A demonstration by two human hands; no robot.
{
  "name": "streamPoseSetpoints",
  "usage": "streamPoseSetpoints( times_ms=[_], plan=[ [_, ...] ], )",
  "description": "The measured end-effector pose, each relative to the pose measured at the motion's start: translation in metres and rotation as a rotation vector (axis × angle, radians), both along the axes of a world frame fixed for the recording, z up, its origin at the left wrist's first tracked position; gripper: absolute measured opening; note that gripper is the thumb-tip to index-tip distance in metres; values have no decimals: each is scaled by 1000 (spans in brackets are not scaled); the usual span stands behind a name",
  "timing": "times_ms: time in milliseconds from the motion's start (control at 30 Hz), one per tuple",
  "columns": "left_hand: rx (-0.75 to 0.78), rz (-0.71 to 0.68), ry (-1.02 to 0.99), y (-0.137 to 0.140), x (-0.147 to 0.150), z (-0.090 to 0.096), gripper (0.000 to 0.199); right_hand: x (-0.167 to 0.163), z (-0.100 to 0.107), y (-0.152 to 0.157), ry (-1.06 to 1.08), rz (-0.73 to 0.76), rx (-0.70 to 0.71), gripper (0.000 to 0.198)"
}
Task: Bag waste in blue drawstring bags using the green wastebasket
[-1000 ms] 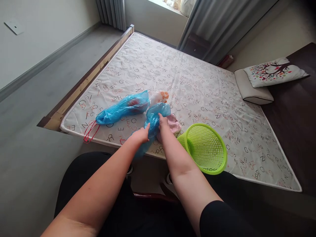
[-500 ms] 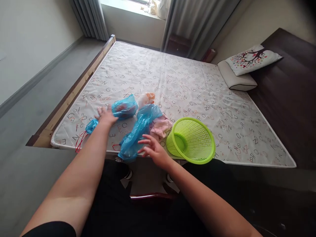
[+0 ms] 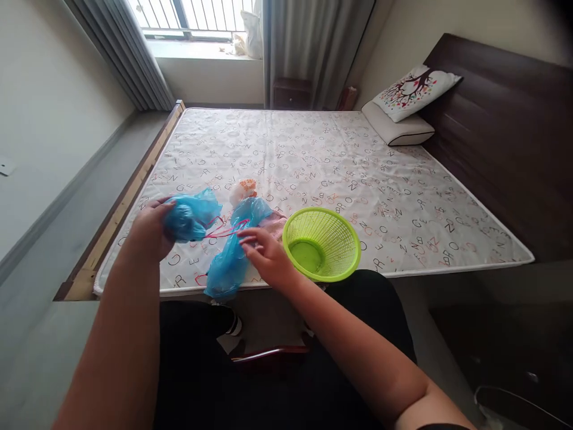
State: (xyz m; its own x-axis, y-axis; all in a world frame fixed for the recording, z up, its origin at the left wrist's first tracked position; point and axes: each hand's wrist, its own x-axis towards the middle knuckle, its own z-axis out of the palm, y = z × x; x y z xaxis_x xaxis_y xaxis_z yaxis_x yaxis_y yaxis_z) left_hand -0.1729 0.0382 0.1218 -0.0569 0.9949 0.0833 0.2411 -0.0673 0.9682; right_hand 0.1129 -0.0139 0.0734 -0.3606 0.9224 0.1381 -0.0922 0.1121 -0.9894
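Note:
My left hand (image 3: 154,230) is closed around a bunched blue plastic bag (image 3: 190,216) and holds it just above the mattress. Red drawstrings (image 3: 224,232) run from that bag to my right hand (image 3: 264,254), whose fingers pinch their ends. Beneath the strings a second blue plastic bag (image 3: 226,266) lies loosely along the mattress edge. Pink cloth (image 3: 274,224) shows beside it, partly covered by the bag. Just behind sits a clear bag with orange print (image 3: 244,190). A bright green plastic basket (image 3: 322,245) stands tilted to the right of my right hand.
All of this lies on a letter-printed mattress (image 3: 304,155) with a wooden bed rail (image 3: 129,191) on the left. A pillow with a tree print (image 3: 414,92) leans near the dark headboard (image 3: 487,113). My knees are against the near edge, above a stool (image 3: 268,352).
My left hand has taken hold of the blue bag and lifted it. My right hand has taken the red drawstrings, now stretched between both hands. The view has tilted up toward the window.

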Motion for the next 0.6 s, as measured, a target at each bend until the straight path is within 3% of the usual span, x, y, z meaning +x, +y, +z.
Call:
streamPoseSetpoints(
  times_ms=[33, 100, 167, 233, 367, 433, 533, 600],
  plan=[
    [-22, 22, -75, -10, 16, 11, 43, 0, 13, 6, 3, -18, 42, 34],
    [-111, 104, -409, -28, 51, 31, 54, 3, 35, 15, -16, 19, 72, 43],
    [-146, 33, -563, -44, 83, 48, 70, 10, 49, 20, -47, 116, 52, 53],
    [-180, -65, -586, -53, 104, 59, 83, 20, 55, 20, -48, 205, 8, 53],
    [-251, -135, -289, -56, 118, 59, 92, 41, 58, 14, 58, 213, -139, 31],
    [-230, -28, -16, -54, 120, 52, 80, 48, 59, 13, 170, 176, -259, 34],
    [-112, 184, 377, -52, 125, 45, 43, 52, 58, 15, 294, 140, -419, 39],
    [-77, 132, 493, -51, 131, 43, 40, 53, 55, 18, 321, 119, -468, 40]
  ],
)
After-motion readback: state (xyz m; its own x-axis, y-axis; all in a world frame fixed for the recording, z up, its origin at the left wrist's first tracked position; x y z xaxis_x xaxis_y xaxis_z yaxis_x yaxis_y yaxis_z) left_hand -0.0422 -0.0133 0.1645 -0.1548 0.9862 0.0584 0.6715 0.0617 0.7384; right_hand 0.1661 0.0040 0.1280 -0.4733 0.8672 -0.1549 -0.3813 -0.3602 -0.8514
